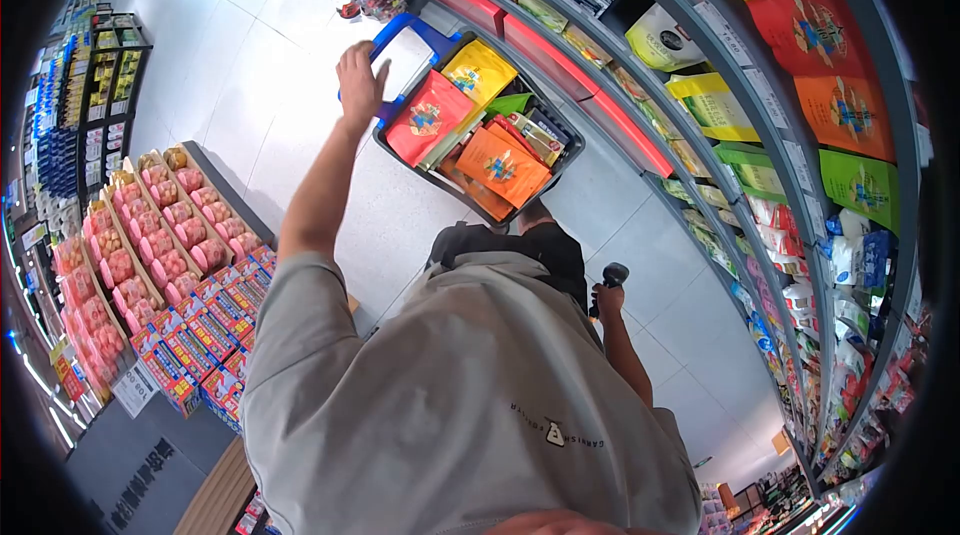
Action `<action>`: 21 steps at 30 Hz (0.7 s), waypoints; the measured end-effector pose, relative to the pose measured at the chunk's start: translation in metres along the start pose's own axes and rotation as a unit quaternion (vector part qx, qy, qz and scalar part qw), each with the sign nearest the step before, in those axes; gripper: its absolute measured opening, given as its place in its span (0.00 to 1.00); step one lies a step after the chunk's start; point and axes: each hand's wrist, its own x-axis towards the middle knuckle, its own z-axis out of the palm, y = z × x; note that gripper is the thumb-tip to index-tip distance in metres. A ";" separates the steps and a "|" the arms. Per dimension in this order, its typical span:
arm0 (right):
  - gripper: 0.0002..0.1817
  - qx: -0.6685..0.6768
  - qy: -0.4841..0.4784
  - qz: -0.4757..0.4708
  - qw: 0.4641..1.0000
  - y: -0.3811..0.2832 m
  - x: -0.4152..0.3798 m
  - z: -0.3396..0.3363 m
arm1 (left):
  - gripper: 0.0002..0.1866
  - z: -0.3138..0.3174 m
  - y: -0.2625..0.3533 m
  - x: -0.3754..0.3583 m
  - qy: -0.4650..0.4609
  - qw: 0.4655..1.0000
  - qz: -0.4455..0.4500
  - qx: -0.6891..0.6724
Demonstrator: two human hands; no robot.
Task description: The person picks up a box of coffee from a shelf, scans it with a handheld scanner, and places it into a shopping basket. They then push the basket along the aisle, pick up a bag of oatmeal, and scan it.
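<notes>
My left hand (360, 85) reaches forward and is closed over the outer bar of a blue handle (440, 38) on a dark shopping basket (482, 203). In the basket lie a red pouch (428, 120), a yellow pouch (478, 73), an orange pouch (503, 165), a bit of green packaging and some smaller packs beside them. Down at my right side, my right hand (607, 301) grips a black handheld device with a rounded head (615, 274); its exact kind is not clear.
Tall shelves (745, 45) with colourful pouches curve along my right. At left stand a display of pink-lidded jars (170, 225) and stacked blue-and-red boxes (205, 330). A dark rack (110, 85) stands farther left. Pale floor tiles (290, 115) run between them.
</notes>
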 end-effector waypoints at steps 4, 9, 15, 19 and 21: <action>0.08 -0.016 0.012 0.029 0.999 0.007 -0.010 0.005 | 0.18 0.031 0.026 -0.069 0.023 0.966 -0.164 -0.199; 0.09 -0.003 0.000 -0.001 1.000 -0.017 -0.024 0.004 | 0.23 0.120 0.006 -0.173 -0.108 0.492 -0.710 -0.493; 0.16 -0.058 0.004 -0.056 0.997 -0.038 -0.015 -0.003 | 0.31 0.141 0.031 -0.202 -0.046 0.094 -0.712 -0.694; 0.17 -0.048 0.021 -0.102 0.993 -0.044 -0.015 -0.003 | 0.26 0.227 -0.038 -0.263 0.070 0.058 -0.734 -0.673; 0.17 -0.073 0.010 -0.114 0.991 -0.041 -0.011 -0.003 | 0.24 0.219 -0.027 -0.249 0.094 0.082 -0.755 -0.644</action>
